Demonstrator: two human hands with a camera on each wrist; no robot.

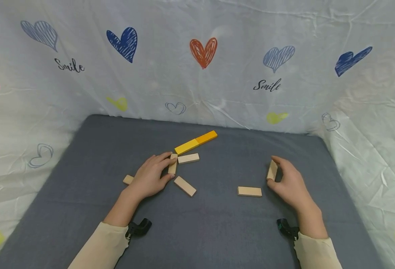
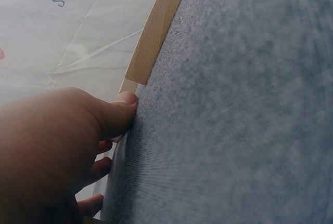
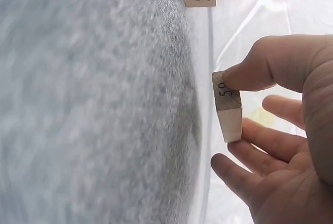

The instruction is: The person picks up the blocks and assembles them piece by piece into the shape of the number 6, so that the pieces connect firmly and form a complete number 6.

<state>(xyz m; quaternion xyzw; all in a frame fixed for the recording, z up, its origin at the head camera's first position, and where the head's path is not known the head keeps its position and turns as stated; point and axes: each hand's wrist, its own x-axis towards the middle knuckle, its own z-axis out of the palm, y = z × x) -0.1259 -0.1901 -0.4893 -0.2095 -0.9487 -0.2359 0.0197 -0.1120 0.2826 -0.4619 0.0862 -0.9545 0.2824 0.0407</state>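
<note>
My left hand (image 1: 150, 175) pinches a plain wooden block (image 1: 172, 164) lengthwise between thumb and fingers; in the left wrist view the thumb lies over its near end. Just right of that block is another plain block (image 1: 188, 158), and behind are a yellow block (image 1: 186, 147) and an orange block (image 1: 206, 137) laid end to end. On the other side, my right hand (image 1: 289, 183) grips a plain block (image 1: 272, 170) by its two ends. That block has a number stamped on its end (image 3: 227, 93), and a gap shows between it and the cloth in the right wrist view.
A slanted plain block (image 1: 185, 186) lies right of the left thumb. Another block (image 1: 249, 191) lies left of the right hand. One block (image 1: 128, 179) is partly hidden by the left hand. Grey cloth (image 1: 214, 228) covers the table; a white heart-print sheet (image 1: 231, 63) hangs behind.
</note>
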